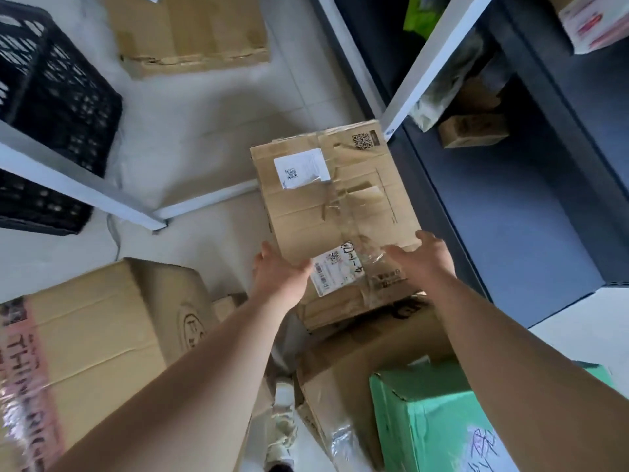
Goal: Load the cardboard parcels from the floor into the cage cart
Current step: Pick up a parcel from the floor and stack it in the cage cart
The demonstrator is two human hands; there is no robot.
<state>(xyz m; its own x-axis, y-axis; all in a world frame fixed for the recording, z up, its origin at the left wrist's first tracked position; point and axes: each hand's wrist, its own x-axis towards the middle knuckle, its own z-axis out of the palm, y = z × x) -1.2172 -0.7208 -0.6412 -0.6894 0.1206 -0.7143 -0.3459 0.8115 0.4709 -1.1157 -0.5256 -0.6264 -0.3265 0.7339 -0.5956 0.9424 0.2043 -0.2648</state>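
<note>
At far left, a black crate [51, 97] sits behind a white rail [68, 178]. Below it a large box [102, 328] with pink printed tape stands on the floor [190, 131]. Further back, at top, a flat box [190, 32] with a crushed near edge lies on the floor. At bottom centre a pale shoe [282, 434] shows between the boxes. The left hand [279, 277] is set against the near left corner of the parcel [323, 206], thumb up along its side; its fingers pass out of sight below, so their grip cannot be told. The parcel lies at centre, long axis running away from the person, taped along its top, with one white label [301, 168] at its far end and a second label [335, 272] at its near end. Its near end is over a lower brown box [374, 338]; whether it rests there cannot be told. The right hand [422, 257] grips the near right corner, thumb across the top and fingers bent over the right edge. At bottom right stands a green box [435, 420], just beside the brown box. On the right, a dark shelf [493, 216] carries a small box [473, 131] near its back.
</note>
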